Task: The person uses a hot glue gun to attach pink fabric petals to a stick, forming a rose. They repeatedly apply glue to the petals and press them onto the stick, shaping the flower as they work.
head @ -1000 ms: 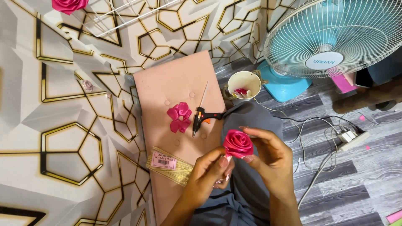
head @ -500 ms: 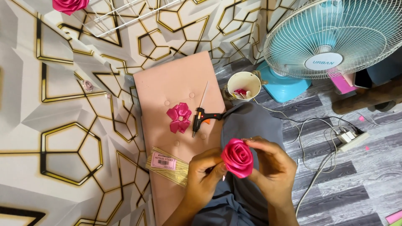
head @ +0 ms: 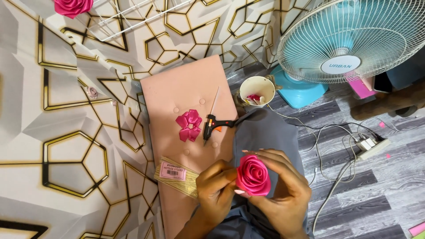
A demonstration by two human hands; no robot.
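Both hands [head: 254, 190] close together, fingers curled

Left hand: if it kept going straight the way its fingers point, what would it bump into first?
The left hand points right, and its fingers already touch the pink ribbon rose. The rose comes first; behind it wait the right hand fingers. Depth is hard to judge from above.

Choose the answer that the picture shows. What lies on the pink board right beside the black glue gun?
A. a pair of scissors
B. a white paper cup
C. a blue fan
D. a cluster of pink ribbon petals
D: the cluster of pink ribbon petals lies on the pink board just left of the black glue gun, while both hands hold a pink ribbon rose.
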